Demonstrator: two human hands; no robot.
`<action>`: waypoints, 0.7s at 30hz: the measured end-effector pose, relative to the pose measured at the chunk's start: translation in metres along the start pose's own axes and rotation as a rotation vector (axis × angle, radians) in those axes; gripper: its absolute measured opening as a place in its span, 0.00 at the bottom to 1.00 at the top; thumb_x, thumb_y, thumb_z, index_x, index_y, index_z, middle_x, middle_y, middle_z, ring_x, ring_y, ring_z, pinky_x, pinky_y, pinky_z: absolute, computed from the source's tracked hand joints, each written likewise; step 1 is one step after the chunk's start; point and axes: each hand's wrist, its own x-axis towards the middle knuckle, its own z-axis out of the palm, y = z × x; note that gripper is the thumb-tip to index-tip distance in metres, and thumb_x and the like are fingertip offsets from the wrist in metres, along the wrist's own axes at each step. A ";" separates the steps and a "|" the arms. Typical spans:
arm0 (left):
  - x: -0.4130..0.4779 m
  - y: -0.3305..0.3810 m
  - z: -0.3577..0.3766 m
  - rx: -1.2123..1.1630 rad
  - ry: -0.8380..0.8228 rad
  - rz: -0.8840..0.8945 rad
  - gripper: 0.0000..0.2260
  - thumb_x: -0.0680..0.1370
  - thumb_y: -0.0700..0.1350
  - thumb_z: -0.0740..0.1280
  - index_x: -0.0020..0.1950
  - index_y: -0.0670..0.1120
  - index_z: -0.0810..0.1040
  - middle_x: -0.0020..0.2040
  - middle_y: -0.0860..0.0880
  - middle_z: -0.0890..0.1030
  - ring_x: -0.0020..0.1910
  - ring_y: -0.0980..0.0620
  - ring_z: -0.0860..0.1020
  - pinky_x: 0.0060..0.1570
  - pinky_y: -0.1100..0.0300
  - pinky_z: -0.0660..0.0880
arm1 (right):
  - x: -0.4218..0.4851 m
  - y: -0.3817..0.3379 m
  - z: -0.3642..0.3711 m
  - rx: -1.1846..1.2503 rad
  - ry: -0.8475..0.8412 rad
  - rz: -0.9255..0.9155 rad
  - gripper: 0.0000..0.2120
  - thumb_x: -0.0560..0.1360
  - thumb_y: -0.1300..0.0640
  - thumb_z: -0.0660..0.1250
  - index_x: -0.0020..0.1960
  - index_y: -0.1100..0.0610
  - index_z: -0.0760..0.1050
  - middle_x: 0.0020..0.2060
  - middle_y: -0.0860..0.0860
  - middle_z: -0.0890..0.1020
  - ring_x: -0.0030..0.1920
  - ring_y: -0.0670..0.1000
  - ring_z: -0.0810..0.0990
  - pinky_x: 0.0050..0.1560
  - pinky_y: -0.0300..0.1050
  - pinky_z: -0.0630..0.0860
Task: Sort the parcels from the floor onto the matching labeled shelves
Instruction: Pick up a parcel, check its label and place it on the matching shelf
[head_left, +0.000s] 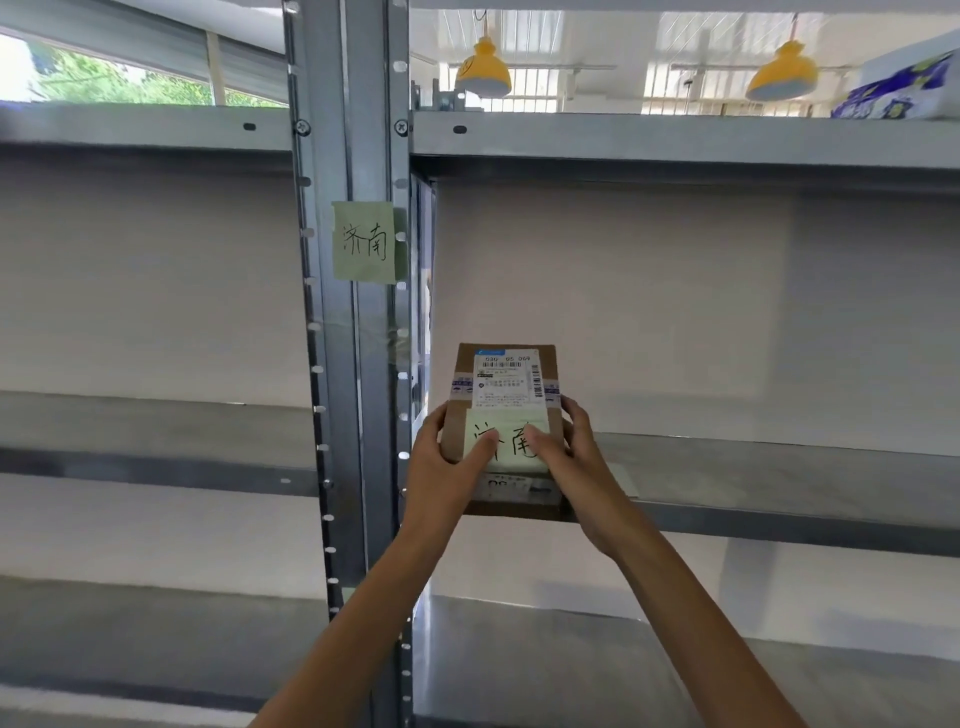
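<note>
Parcel (506, 410), a small brown box with a green note, is held at the front edge of the middle shelf (779, 467), its far end already over the shelf. It is pinched between the left hand (452, 457) and the right hand (563, 447), thumbs pressed on the note. The note on the post (363, 241) appears to carry the same characters, so this shelf is judged correct. The box should be slid in flat and clear of the edge. Nothing is seen in the way; a blue pack (904, 88) lies on the shelf above.
</note>
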 end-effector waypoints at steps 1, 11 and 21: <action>0.007 -0.002 0.000 0.012 0.011 -0.003 0.18 0.74 0.46 0.70 0.59 0.57 0.66 0.54 0.51 0.77 0.50 0.54 0.80 0.32 0.71 0.77 | 0.007 0.000 0.001 0.004 -0.029 0.031 0.21 0.76 0.48 0.64 0.63 0.36 0.58 0.63 0.46 0.75 0.55 0.44 0.79 0.42 0.37 0.81; 0.071 -0.026 0.008 0.178 -0.005 -0.144 0.13 0.77 0.53 0.64 0.59 0.52 0.69 0.46 0.54 0.80 0.36 0.60 0.81 0.28 0.71 0.74 | 0.059 0.016 -0.010 -0.031 -0.197 0.182 0.25 0.78 0.44 0.59 0.70 0.39 0.52 0.57 0.38 0.75 0.46 0.35 0.79 0.41 0.31 0.78; 0.098 -0.039 0.012 0.257 -0.035 -0.232 0.11 0.79 0.60 0.55 0.57 0.57 0.67 0.41 0.59 0.78 0.38 0.61 0.79 0.28 0.69 0.72 | 0.086 0.017 -0.016 -0.036 -0.189 0.275 0.33 0.78 0.39 0.50 0.75 0.43 0.34 0.71 0.45 0.65 0.58 0.44 0.67 0.72 0.55 0.58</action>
